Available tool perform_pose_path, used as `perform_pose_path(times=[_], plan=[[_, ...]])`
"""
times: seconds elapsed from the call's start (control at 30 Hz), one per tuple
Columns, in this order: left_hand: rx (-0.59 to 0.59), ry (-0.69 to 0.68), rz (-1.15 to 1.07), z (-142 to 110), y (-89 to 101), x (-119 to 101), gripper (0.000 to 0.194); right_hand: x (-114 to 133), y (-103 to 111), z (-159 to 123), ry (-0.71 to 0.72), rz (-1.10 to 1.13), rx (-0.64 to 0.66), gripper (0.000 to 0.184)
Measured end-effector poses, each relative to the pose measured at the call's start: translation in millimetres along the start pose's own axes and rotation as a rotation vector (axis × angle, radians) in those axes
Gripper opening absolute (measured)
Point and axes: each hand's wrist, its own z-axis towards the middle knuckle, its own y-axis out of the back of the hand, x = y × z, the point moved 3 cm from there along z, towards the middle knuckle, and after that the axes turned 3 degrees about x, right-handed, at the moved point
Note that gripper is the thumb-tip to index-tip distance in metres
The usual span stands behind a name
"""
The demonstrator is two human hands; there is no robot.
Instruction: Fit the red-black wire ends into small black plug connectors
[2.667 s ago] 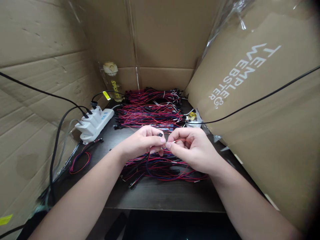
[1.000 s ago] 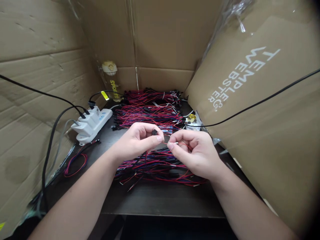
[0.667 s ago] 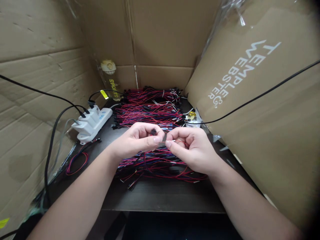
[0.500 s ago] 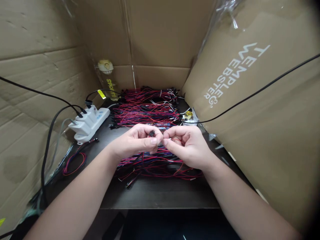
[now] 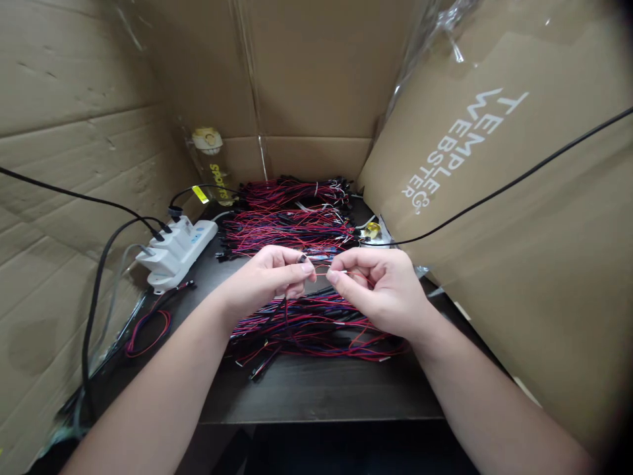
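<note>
My left hand (image 5: 284, 272) is closed in a pinch around a wire with a small black connector (image 5: 302, 258) showing at its fingertips. A thin red wire (image 5: 321, 274) spans the short gap between my two hands. My right hand (image 5: 376, 280) pinches this wire between thumb and index finger, and a white tip (image 5: 345, 271) shows beside the index finger. Below both hands lies a loose pile of red, blue and black wires (image 5: 316, 323) on the dark table (image 5: 316, 396). The wire's ends inside my fingers are hidden.
Two more wire bundles (image 5: 291, 227) lie behind my hands. On the left stand a white power strip (image 5: 182, 254) with plugs, a coiled wire (image 5: 148, 330) and a bottle (image 5: 210, 161). Cardboard walls (image 5: 316, 72) enclose the table. A black cable (image 5: 494, 194) crosses at the right.
My hands have moved slightly apart, and a stretch of red wire now shows between them. The black connector is turned and more covered by my left fingers.
</note>
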Motion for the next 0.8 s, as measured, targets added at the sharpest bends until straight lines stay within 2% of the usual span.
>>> perform_pose_path(times=[0.3, 0.53, 0.8], plan=[[0.031, -0.028, -0.053, 0.8, -2.5, -5.3, 0.028, 3.8, 0.1, -2.2, 0.051, -0.021, 0.009, 0.012], [0.074, -0.03, -0.079, -1.0, -7.8, -9.0, 0.03, -0.6, 0.5, 0.1, -0.006, 0.034, 0.034, 0.015], [0.092, 0.007, 0.031, -5.4, -8.5, -9.0, 0.031, -1.7, 1.8, 1.1, 0.006, 0.011, 0.048, 0.014]])
